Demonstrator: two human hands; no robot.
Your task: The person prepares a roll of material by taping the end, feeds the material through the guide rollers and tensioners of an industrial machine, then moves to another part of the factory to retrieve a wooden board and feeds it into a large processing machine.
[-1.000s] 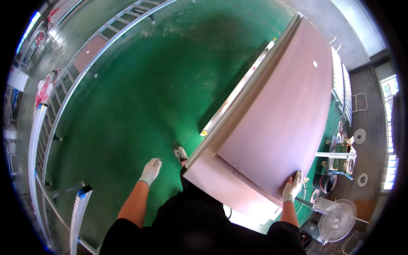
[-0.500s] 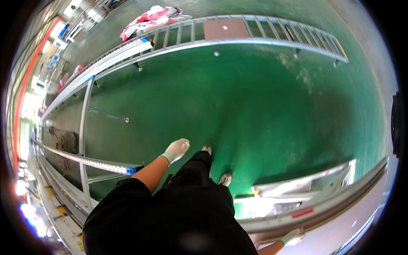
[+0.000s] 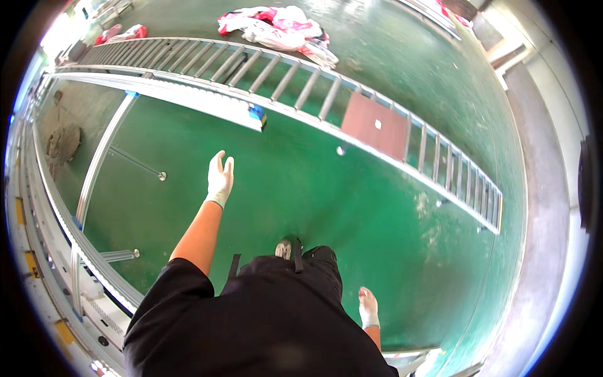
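Note:
My left hand [image 3: 220, 181], in a whitish glove, is raised ahead over the green floor. Its thumb and fingers are spread, and nothing is in it. Lower down on the right, my right hand [image 3: 369, 308] wears the same kind of glove and hangs beside my leg. Its fingers look loosely extended, with no object visible in them. Both hands are apart from the equipment. Beyond them, a brown flat panel [image 3: 375, 125] lies across the rollers of a long roller conveyor [image 3: 298, 115].
A pale rail with a blue end cap [image 3: 256, 115] juts along the conveyor's near side. Metal frame posts [image 3: 103, 151] and a curved rail [image 3: 94, 257] stand at left. Red and white sheeting [image 3: 276, 31] lies behind the conveyor. Part of a metal frame [image 3: 408, 361] shows behind on the right.
My view has swung to the right and the conveyor now slants across it. My right hand has left the bench-like surface at lower right. My left hand has risen, its fingers opening.

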